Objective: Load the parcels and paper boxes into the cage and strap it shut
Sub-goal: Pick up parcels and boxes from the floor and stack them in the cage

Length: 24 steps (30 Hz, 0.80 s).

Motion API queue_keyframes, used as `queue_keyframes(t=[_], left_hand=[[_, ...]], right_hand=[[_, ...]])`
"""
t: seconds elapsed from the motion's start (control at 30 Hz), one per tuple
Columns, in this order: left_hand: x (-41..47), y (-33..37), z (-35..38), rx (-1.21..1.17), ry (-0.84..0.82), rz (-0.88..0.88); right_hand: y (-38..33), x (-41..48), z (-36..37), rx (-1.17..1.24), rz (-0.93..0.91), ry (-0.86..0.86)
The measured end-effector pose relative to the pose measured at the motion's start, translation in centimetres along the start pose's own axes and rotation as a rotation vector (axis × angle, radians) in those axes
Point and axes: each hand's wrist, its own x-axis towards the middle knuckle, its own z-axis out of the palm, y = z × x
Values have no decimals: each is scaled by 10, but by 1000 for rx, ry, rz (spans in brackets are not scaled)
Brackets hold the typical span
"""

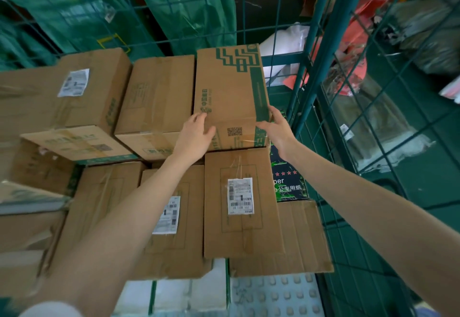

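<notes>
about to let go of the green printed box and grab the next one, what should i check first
1. Both hands on the green-printed box: ok. The left hand holds its near left edge and the right hand its near right corner.
2. Box supported underneath: cannot tell. Its underside is hidden, and its near edge sits above the labelled box.
3. Flush with the plain box on its left: ok, the sides meet.
4. Right hand free of the cage post: ok, a gap shows.
5. Strap at hand: cannot tell, none in view.
</notes>
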Motion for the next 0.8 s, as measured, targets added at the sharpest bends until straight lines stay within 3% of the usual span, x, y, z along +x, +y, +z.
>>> queue_keyframes(t=[0.1,0.37,0.53,0.8], left_hand=[[-32,7,-6,-264,50,-65],[-152,-28,-32,-973,262,-431],[-232,-75,-53,-1146,386,-589],[-415,-194,-81,-1338,617,-734]], right_hand=[[3,-26,-3,4,57,10],[13,-122,37,14,121,-184],[19,-175,98,50,163,-325],[43,-303,262,-51,242,-701]])
